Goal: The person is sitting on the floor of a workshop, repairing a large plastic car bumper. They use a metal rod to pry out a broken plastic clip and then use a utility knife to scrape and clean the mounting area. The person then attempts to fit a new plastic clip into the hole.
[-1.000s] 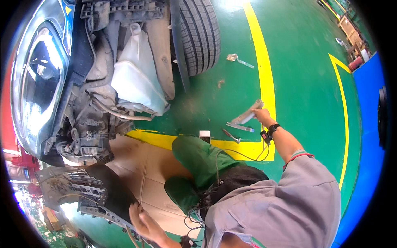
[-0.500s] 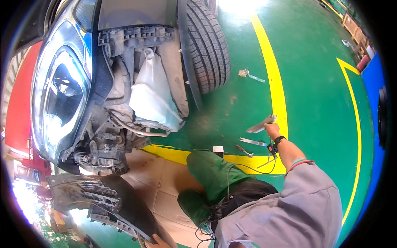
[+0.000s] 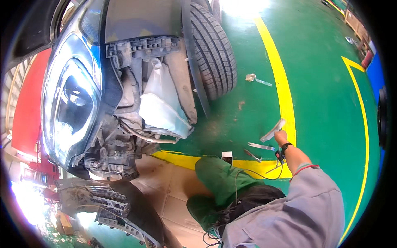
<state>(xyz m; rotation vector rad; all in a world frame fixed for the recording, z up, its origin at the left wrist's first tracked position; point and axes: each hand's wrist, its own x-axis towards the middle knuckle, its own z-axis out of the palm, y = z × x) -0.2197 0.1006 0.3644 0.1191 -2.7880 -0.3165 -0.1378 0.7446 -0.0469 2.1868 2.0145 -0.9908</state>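
My right hand (image 3: 281, 137), with a dark band at its wrist, is closed on a flat grey strip-like piece (image 3: 273, 129) above the green floor near the yellow line. What kind of part it is I cannot make out. Close below it lie a silver fork-ended pry tool (image 3: 261, 146) and a small tool with a dark handle and a metal head (image 3: 253, 156). My left hand is out of view. A detached dark bumper cover (image 3: 138, 211) rests at the lower left, beside my knees.
Ahead stands a car with its headlight (image 3: 72, 99), white plastic reservoir (image 3: 163, 113) and tyre (image 3: 215, 53) exposed. A cable (image 3: 264, 178) runs beside my right arm. Cardboard (image 3: 173, 198) covers the floor by my knees; a small white box (image 3: 227, 156) stands nearby.
The grey piece in my right hand has tilted more upright. My left hand, which was at the bumper cover's lower edge, has gone out of view. The whole scene has shifted slightly rightward.
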